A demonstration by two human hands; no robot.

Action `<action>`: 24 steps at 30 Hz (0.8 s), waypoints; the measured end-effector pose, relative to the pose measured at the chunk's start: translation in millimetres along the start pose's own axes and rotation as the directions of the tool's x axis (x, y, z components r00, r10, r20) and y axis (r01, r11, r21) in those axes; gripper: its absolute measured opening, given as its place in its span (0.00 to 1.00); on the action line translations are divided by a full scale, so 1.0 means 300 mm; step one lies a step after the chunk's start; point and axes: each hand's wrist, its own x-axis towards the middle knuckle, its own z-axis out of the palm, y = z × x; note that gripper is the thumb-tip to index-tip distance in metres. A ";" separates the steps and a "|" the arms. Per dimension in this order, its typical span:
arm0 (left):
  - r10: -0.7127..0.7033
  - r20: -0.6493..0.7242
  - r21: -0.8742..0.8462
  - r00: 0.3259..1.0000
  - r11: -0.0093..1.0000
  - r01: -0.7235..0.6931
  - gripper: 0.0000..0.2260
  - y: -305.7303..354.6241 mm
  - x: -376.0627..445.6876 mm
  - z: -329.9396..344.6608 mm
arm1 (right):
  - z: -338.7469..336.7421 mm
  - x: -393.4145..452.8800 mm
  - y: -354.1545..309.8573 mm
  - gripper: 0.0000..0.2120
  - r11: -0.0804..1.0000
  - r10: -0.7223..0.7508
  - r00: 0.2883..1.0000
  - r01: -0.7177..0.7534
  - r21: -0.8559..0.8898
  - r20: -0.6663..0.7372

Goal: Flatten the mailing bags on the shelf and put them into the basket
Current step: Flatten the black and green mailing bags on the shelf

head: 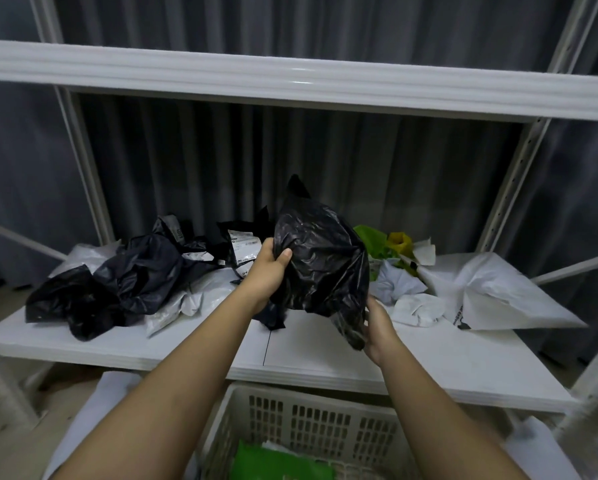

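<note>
Two hands share one crumpled black mailing bag (pixel 320 261), which we hold up clear of the shelf (pixel 325 344). Our left hand (pixel 268 271) grips its upper left side, thumb curled over the plastic; our right hand (pixel 377 327) pinches the lower corner that hangs down. We judge this spread grip is meant to pull the bag taut, so it can be smoothed flat before it goes down.

Left of our left hand lies a heap of black bags (pixel 117 282) over grey ones, still rumpled. Beyond our right hand sit white bags (pixel 491 292) and a green and yellow one (pixel 382 244), also unflattened. So we reckon most of the job remains.

Below our forearms stands the slotted basket (pixel 311 420), just in front of the shelf edge, an easy drop from where we work. A green bag (pixel 277 462) already lies inside it.

Much is hidden. The held bag covers our right fingers, so we cannot tell how many grip it. It also screens whatever lies behind it on the shelf. The basket is cut off at the bottom of the view, so its contents are only partly seen. The labels on the bags behind are too small to read.
</note>
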 end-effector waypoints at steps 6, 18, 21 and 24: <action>-0.001 -0.018 0.165 1.000 0.986 0.004 0.12 -0.033 0.004 -0.041 | 0.000 0.042 -0.023 0.20 0.972 -0.129 0.991 0.134 0.191 -0.036; -0.028 -0.149 0.554 0.988 0.826 0.107 0.14 -0.167 0.000 -0.194 | -0.161 0.037 -0.077 0.30 0.920 -0.350 0.900 0.277 -0.279 -0.261; -0.130 -0.123 0.573 0.984 0.800 0.177 0.15 -0.198 -0.008 -0.175 | -0.170 0.045 -0.056 0.26 0.862 -0.426 0.874 0.314 -0.398 -0.233; -0.234 -0.096 0.568 0.968 0.785 0.246 0.18 -0.228 -0.008 -0.155 | -0.189 0.070 -0.036 0.25 0.768 -0.499 0.848 0.337 -0.545 -0.177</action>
